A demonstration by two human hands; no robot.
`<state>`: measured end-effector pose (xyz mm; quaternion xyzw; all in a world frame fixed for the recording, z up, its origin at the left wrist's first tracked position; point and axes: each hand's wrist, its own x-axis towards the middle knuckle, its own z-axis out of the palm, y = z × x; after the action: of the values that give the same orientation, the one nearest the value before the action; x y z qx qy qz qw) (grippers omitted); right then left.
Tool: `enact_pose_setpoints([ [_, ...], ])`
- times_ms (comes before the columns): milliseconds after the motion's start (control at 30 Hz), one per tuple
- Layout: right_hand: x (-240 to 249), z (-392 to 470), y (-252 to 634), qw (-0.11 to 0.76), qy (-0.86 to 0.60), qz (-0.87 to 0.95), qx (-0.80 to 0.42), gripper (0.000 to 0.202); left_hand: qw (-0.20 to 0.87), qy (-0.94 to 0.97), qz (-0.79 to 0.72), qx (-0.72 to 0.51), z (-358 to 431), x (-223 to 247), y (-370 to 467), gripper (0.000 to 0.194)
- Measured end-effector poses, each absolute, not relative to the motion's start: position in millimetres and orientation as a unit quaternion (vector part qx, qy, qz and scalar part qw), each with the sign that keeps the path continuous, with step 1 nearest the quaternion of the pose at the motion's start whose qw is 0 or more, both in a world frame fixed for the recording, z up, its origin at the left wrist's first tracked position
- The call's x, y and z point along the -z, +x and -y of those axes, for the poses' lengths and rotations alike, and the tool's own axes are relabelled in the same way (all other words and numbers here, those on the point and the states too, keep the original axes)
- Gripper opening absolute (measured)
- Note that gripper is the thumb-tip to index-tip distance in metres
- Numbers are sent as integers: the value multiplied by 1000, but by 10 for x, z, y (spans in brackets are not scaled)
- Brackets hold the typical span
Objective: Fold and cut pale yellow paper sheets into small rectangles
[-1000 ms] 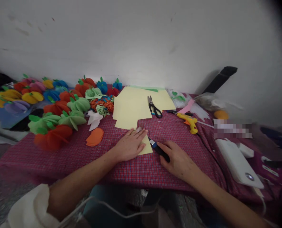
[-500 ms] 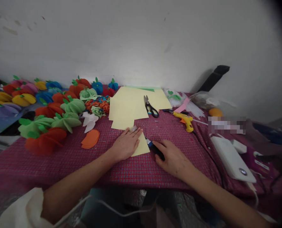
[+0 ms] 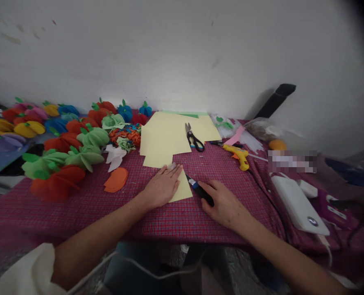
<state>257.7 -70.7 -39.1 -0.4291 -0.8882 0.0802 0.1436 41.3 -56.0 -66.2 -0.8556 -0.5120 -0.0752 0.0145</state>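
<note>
Head view: at the centre of the frame, I have the left hand (image 3: 161,187) spread flat, pressing a pale yellow sheet (image 3: 184,190) on the checked cloth (image 3: 169,227), while the right hand (image 3: 224,204) grasps a blue-and-black cutter (image 3: 199,189), tip at the sheet's right edge. Scissors (image 3: 190,133) lie above; pumpkin-shaped decorations (image 3: 59,183) crowd the left side.
</note>
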Motion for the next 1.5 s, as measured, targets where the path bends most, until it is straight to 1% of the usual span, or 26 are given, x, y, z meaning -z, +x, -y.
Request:
enact_pose_setpoints([
  [233,367,684,2551,138,-427,890,-80,44,12,-856,512,71,560,640,416,49],
  [333,362,661,2506,146,-424,890,-80,43,13,-856,512,69,564,631,420,49],
  [500,370,623,2445,133,-429,890,-74,37,15,-857,510,71,564,646,417,49],
  [733,406,630,2508,137,-438,886,-70,39,17,-856,512,69,561,648,412,49],
  [1067,375,590,2448,133,-433,889,-61,34,15,-857,510,77,560,654,412,49],
  [1233,385,580,2444,144,-429,889,-62,36,14,-857,510,77,557,668,414,49],
  [1500,375,576,2492,135,-439,886,-63,38,18,-856,511,74,553,678,408,50],
])
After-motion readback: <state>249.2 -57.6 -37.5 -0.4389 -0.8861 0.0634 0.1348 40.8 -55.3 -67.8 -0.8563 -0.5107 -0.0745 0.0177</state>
